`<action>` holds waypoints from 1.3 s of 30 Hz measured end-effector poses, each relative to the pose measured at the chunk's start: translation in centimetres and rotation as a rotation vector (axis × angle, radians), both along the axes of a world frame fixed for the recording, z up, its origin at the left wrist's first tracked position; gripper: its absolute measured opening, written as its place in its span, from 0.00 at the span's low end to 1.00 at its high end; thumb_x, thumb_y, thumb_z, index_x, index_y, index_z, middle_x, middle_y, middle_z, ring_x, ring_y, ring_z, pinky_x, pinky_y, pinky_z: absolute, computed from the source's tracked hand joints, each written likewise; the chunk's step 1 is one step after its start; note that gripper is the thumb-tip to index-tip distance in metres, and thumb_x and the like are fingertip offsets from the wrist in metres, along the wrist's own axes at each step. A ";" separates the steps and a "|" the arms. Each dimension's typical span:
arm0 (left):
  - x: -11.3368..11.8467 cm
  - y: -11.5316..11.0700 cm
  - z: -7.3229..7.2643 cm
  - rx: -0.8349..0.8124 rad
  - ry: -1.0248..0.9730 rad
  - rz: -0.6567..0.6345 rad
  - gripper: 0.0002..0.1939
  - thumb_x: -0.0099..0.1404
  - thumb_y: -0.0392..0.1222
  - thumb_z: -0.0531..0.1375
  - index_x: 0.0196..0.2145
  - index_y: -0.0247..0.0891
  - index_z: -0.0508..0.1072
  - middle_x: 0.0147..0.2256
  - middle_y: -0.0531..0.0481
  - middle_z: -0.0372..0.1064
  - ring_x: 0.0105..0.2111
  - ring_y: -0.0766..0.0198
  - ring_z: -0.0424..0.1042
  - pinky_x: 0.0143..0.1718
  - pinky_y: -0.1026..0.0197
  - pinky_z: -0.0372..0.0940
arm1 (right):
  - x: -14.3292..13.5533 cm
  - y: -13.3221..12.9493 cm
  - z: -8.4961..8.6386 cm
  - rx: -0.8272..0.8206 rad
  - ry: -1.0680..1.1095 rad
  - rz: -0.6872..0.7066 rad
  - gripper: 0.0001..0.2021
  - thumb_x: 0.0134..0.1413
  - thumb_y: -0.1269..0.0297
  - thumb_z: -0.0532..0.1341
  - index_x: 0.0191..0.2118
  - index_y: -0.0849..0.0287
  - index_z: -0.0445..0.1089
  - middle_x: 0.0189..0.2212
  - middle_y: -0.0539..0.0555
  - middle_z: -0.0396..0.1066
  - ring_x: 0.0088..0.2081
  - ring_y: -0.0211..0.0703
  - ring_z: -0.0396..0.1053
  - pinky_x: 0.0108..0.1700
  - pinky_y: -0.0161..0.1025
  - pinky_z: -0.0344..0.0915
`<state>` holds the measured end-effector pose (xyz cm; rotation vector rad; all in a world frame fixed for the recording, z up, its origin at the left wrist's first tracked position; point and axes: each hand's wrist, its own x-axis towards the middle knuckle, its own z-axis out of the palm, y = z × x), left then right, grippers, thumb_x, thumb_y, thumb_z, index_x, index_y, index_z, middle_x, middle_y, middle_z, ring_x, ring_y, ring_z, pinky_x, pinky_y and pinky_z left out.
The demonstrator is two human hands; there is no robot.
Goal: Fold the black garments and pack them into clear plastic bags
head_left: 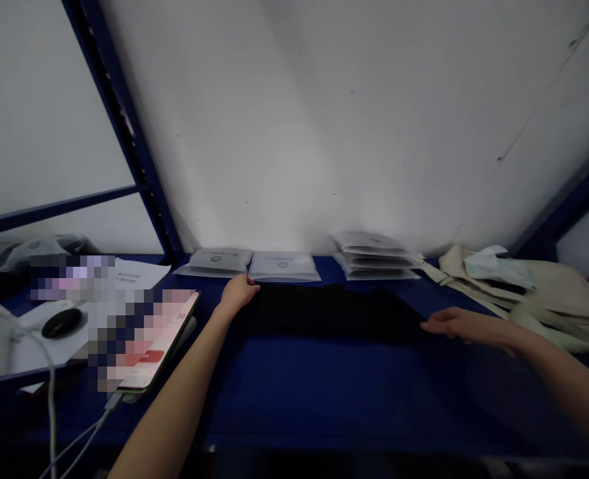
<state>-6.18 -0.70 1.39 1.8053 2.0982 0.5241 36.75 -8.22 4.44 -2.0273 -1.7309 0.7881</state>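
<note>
A black folded cloth (329,309) lies flat on the blue table (324,392). My left hand (238,293) rests on the cloth's far left corner, fingers curled over its edge. My right hand (454,322) lies at the cloth's right edge, fingers stretched flat and touching it. Whether either hand pinches the fabric is hard to tell.
Flat grey plastic packets (252,263) lie against the white wall, with a stack of them (374,256) to the right. Cream cloth bags (528,286) are heaped at the far right. On the left are a phone (159,339) on a cable, a black mouse (62,322) and papers.
</note>
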 end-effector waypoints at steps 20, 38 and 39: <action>0.6 -0.5 0.2 -0.005 0.041 -0.024 0.14 0.59 0.48 0.57 0.38 0.37 0.71 0.40 0.44 0.73 0.42 0.55 0.71 0.37 0.62 0.61 | -11.3 -0.3 3.8 0.179 0.916 -0.097 0.09 0.53 0.60 0.51 0.31 0.54 0.66 0.34 0.54 0.74 0.41 0.44 0.71 0.44 0.43 0.66; 1.7 -2.2 1.6 -0.032 0.153 0.009 0.20 0.63 0.51 0.50 0.41 0.32 0.69 0.45 0.35 0.70 0.44 0.48 0.70 0.40 0.55 0.62 | -18.1 0.2 1.1 0.270 -0.188 0.786 0.21 0.56 0.53 0.53 0.52 0.56 0.66 0.58 0.59 0.58 0.59 0.52 0.54 0.58 0.50 0.53; 1.8 -2.5 1.8 -0.053 0.170 0.010 0.20 0.63 0.51 0.51 0.42 0.32 0.69 0.46 0.35 0.69 0.45 0.48 0.69 0.41 0.55 0.63 | -17.8 0.6 0.7 0.286 -0.182 0.800 0.19 0.56 0.54 0.53 0.50 0.55 0.67 0.57 0.58 0.59 0.58 0.51 0.55 0.57 0.49 0.54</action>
